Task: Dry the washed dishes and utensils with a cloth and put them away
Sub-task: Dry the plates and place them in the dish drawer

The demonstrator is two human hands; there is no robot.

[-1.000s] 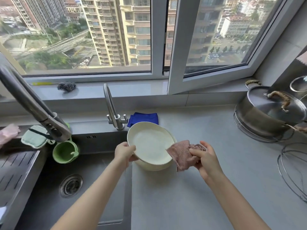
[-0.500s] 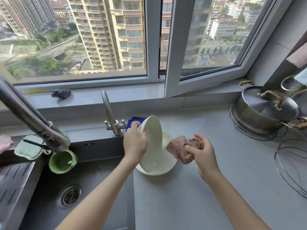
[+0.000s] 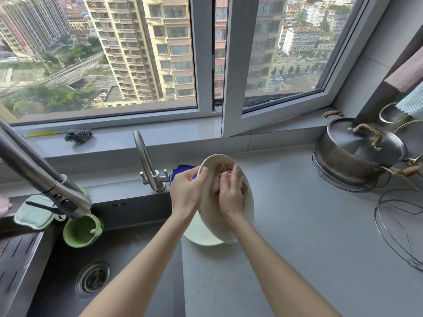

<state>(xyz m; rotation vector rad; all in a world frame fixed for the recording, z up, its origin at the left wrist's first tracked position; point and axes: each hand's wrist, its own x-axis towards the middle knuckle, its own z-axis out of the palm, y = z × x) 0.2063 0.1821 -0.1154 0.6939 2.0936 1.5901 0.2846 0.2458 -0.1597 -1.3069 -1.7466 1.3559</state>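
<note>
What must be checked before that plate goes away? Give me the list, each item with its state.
1. Left hand grips the plate by its rim: ok.
2. Right hand presses the cloth into the plate's inner face: ok.
3. Plate dry all over: cannot tell.
4. Plate clear of the second dish under it: cannot tell.
5. Bare counter to the right for setting down: ok.
6. Cupboard or shelf in view for storing it: not ok.
</note>
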